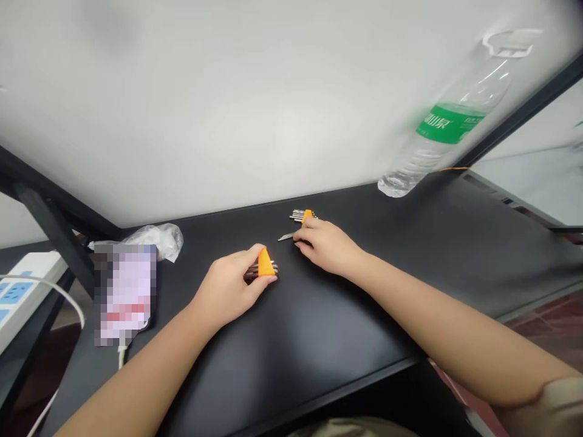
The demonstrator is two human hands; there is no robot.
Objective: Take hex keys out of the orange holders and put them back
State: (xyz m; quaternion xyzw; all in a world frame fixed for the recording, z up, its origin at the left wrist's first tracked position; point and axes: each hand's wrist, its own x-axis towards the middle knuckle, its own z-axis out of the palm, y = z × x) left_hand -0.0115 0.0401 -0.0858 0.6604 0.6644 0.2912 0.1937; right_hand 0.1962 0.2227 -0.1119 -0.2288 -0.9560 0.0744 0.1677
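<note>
My left hand [230, 282] is closed around an orange holder [265, 263] with several metal hex keys [274, 267] in it, held low over the black tabletop. My thumb and fingers press the holder from both sides, and the palm hides part of the keys. Farther back, my right hand [325, 246] has its fingers bent together at the end of thin loose hex keys [286, 237]; how many there are is hard to see. Just behind those fingers lies a second orange holder [307, 214] with several hex keys, partly covered by the hand.
A large water bottle [437, 130] with a green label stands at the back right. On the left are a blurred-out phone [125, 291] with a white cable [122, 355], a crumpled plastic bag [166, 240] and a white power strip [30, 285]. A white wall [255, 109] bounds the black table [282, 346].
</note>
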